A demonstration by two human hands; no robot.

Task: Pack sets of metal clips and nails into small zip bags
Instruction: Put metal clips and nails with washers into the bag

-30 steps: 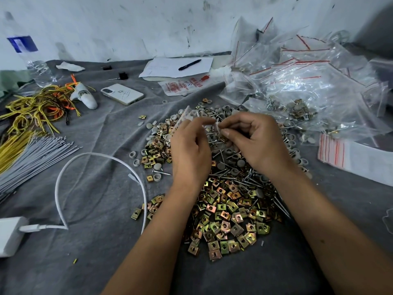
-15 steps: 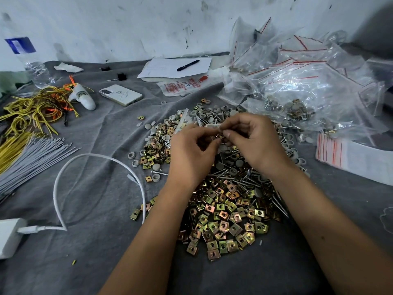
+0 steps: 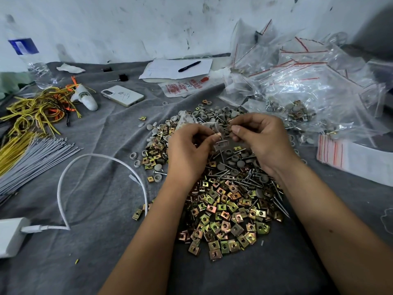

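A heap of square brass-coloured metal clips (image 3: pixel 225 211) lies on the grey cloth in front of me, mixed with long screws or nails (image 3: pixel 236 179) and grey round caps (image 3: pixel 221 167). Above the heap, my left hand (image 3: pixel 187 152) pinches a small clear zip bag (image 3: pixel 219 139) at its mouth. My right hand (image 3: pixel 261 139) pinches the other side of the bag, with small metal parts at its fingertips. The bag hangs between the two hands with metal pieces showing inside it.
A pile of filled clear zip bags (image 3: pixel 302 81) sits at the back right, a stack of flat bags (image 3: pixel 350 156) at the right. A phone (image 3: pixel 122 95), paper with pen (image 3: pixel 189 66), bottle (image 3: pixel 32 60), yellow ties (image 3: pixel 27 116), grey ties (image 3: pixel 36 158), white charger cable (image 3: pixel 63 184) lie left.
Both hands have lowered slightly over the heap and drawn a little apart, and the small bag now hangs lower between the fingertips.
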